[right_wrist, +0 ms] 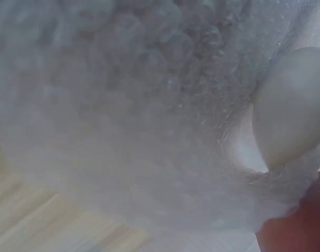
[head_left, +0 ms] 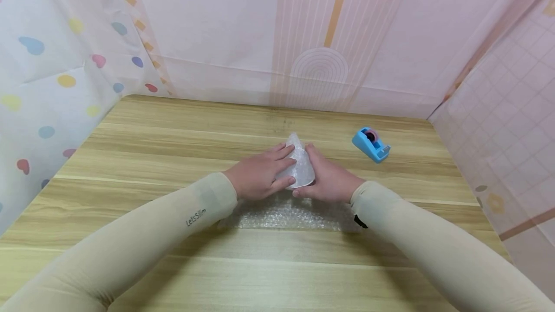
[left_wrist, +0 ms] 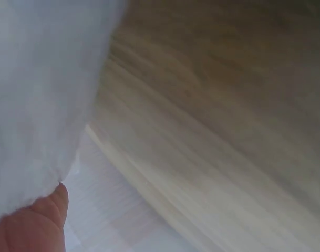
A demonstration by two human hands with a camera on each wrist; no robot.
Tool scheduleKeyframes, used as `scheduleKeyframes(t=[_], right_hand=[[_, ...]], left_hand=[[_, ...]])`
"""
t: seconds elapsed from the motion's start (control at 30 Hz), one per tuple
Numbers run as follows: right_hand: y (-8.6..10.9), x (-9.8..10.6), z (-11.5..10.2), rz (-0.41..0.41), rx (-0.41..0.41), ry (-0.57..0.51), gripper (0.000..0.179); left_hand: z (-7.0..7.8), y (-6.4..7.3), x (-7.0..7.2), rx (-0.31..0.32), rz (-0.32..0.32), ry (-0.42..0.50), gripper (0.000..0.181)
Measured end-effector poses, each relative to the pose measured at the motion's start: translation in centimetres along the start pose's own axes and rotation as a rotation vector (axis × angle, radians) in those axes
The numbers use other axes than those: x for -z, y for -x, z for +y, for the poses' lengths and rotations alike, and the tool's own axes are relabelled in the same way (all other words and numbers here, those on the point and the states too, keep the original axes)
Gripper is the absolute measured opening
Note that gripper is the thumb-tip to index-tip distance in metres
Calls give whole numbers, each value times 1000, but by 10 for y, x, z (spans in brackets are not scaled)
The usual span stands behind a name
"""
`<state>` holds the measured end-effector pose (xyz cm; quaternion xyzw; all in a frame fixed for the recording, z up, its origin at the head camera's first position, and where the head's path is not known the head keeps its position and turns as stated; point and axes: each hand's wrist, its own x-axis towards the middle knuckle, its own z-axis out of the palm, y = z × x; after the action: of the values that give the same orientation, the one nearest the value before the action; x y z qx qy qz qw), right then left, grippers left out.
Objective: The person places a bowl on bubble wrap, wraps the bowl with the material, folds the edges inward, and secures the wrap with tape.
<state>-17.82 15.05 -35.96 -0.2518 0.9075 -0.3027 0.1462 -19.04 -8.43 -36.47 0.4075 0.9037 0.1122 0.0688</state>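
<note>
Between the hands stands a bundle of bubble wrap (head_left: 302,167), folded up to a point around something white. In the right wrist view, a smooth white rounded object (right_wrist: 293,105) shows inside the wrap (right_wrist: 149,105); its kind is unclear. My left hand (head_left: 260,172) lies along the bundle's left side, fingers spread and fairly straight, pressing the wrap. From the right, my right hand (head_left: 331,175) grips the bundle, thumb at its near edge and fingers at the far side. A flat part of the wrap (head_left: 295,215) spreads over the table toward me.
A blue tape dispenser (head_left: 368,146) with a pinkish roll stands to the right on the wooden table (head_left: 173,129). Patterned cloth (head_left: 217,23) hangs behind the table and along its left and right sides.
</note>
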Motion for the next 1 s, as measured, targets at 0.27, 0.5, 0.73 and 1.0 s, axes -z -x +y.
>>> scheduleKeyframes(t=[0.27, 0.5, 0.73, 1.0], right_hand=[[2, -2, 0, -19, -31, 53, 125], [3, -3, 2, -60, -34, 85, 127], [2, -3, 3, -87, -41, 145, 127], [1, -1, 6, -109, -28, 173, 127]], left_hand=[[1, -5, -4, 16, -33, -48, 76], [6, -6, -3, 20, -76, -119, 84], [9, -10, -2, 34, -93, -153, 87], [12, -15, -2, 64, -101, -165, 89]])
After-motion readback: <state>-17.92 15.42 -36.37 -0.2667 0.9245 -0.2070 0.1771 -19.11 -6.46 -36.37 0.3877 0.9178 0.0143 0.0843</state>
